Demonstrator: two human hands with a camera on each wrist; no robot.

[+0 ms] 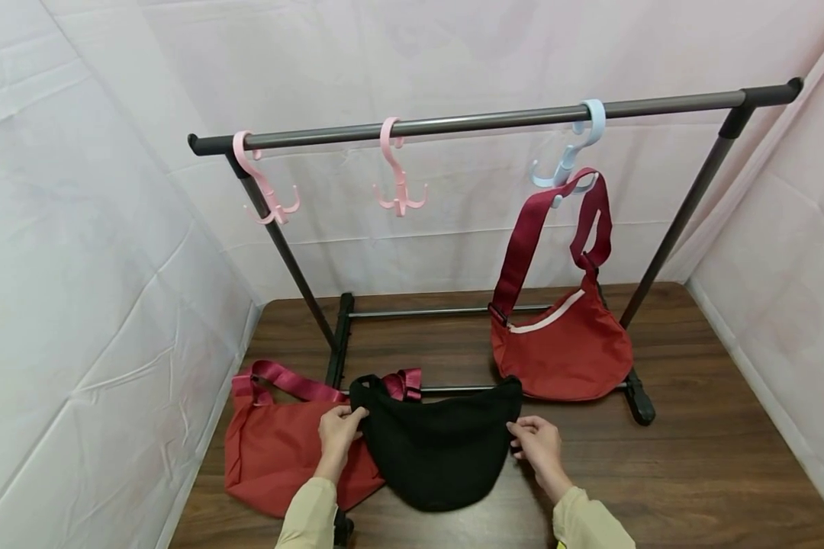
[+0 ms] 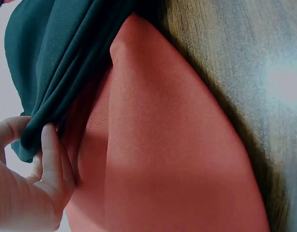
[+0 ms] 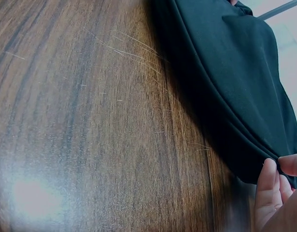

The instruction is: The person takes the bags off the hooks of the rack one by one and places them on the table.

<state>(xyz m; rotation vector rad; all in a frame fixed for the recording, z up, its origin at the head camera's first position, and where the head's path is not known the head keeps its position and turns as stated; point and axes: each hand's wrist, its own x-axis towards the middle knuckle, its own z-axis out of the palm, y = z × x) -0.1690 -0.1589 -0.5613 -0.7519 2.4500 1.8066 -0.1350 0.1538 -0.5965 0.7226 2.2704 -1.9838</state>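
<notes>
Both hands hold a black crescent-shaped bag by its two upper corners, in front of the rack. My left hand pinches its left edge between thumb and fingers, as the left wrist view also shows on the black cloth. At the opposite edge, my right hand pinches the fabric with thumb and fingertips. Under and left of the black bag lies a red bag with a dark red strap, partly covered by it. The black bag's strap is not visible.
A metal rack spans the table. From its bar hang two pink hooks and a light blue hook. Another red bag hangs by its strap from the blue hook. White cloth walls surround the table.
</notes>
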